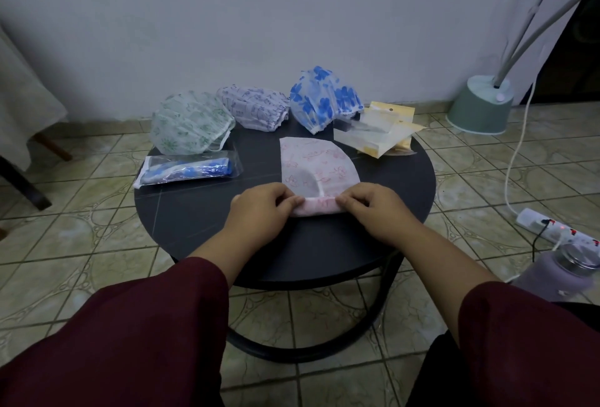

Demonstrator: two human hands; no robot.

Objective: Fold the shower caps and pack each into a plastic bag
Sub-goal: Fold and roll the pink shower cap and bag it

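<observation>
Hands are working the near edge of the pink shower cap [316, 164], which is lying flattened mid-table on the round dark table [194, 221]. The left hand [263, 208] and right hand [373, 208] are each pinching an end of the rolled hem. Rolling evenly from both ends (tight, pressing air out) is probably suiting the narrow plastic bags [378, 133] waiting beyond.
</observation>
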